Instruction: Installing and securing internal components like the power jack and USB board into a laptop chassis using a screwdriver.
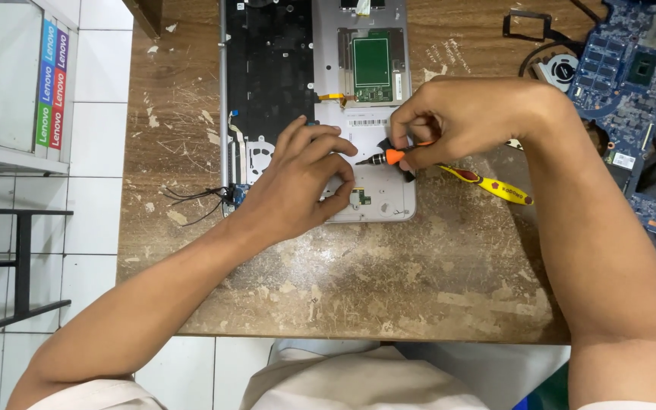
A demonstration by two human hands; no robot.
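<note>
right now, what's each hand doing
Left hand: open, fingers resting on the silver laptop shell, holding nothing.
Right hand: closed on a small orange-collared screwdriver.

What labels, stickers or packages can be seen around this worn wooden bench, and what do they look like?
White box: far left on a shelf, its edge carrying stacked blue, purple, red and green label strips.
Small white barcode sticker: on the silver laptop shell, just beyond the right hand.
White rectangular sticker: on the blue circuit board, far right.
No screens.
</note>
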